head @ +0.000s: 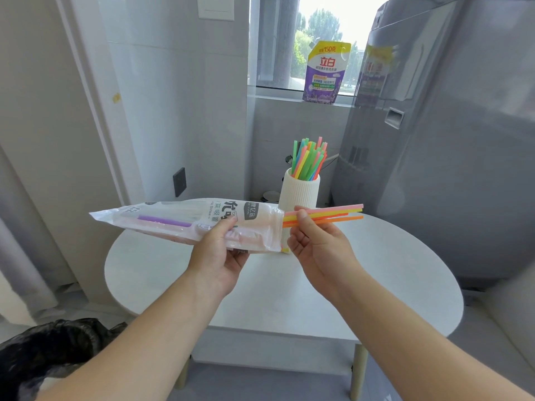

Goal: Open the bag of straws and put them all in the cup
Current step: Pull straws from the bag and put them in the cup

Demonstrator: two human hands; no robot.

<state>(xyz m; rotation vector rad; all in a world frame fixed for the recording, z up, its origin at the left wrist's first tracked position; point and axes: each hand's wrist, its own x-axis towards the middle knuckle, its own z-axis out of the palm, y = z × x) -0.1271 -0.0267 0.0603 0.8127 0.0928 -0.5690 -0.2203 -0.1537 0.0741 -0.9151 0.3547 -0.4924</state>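
My left hand (pixel 221 253) grips the clear plastic straw bag (pixel 173 219), held level above the table with its open mouth pointing right. A purple straw (pixel 163 220) lies inside the bag. My right hand (pixel 315 244) pinches a few straws (pixel 333 214), pink, yellow and orange, that stick out of the bag's mouth to the right. Behind them, on the far side of the table, stands a white ribbed cup (pixel 299 192) holding several coloured straws (pixel 308 159) upright.
The round white table (pixel 376 270) lies below my hands. A grey washing machine (pixel 448 140) stands at the right. A purple detergent pouch (pixel 325 72) sits on the windowsill. A black rubbish bag (pixel 49 348) is at the lower left.
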